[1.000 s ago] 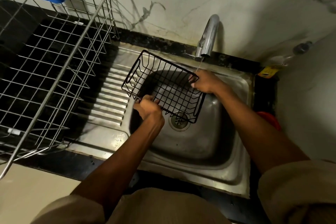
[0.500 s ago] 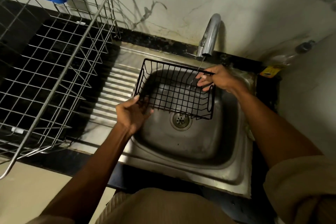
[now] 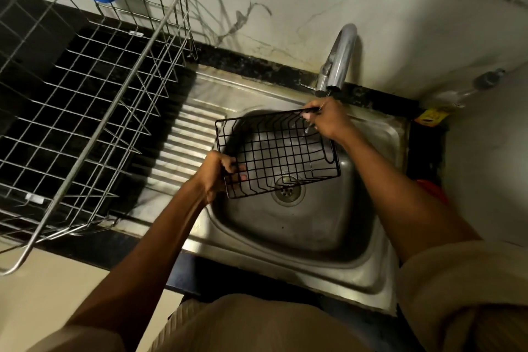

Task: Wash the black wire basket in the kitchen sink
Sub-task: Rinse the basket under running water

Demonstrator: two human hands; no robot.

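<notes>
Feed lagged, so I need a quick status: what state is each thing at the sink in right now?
black wire basket: held over the basin, tilted.
left hand: grip closed on basket's near-left edge.
right hand: gripping far-right rim.
faucet: running thinly.
sink: drain open.
silver dish rack: nearly empty.

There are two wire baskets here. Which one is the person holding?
The small black wire basket over the sink, gripped by the left hand and right hand. The large silver rack sits untouched on the counter.

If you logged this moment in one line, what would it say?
step: rinsing | black wire basket over sink, under tap | left hand and right hand gripping it
</notes>
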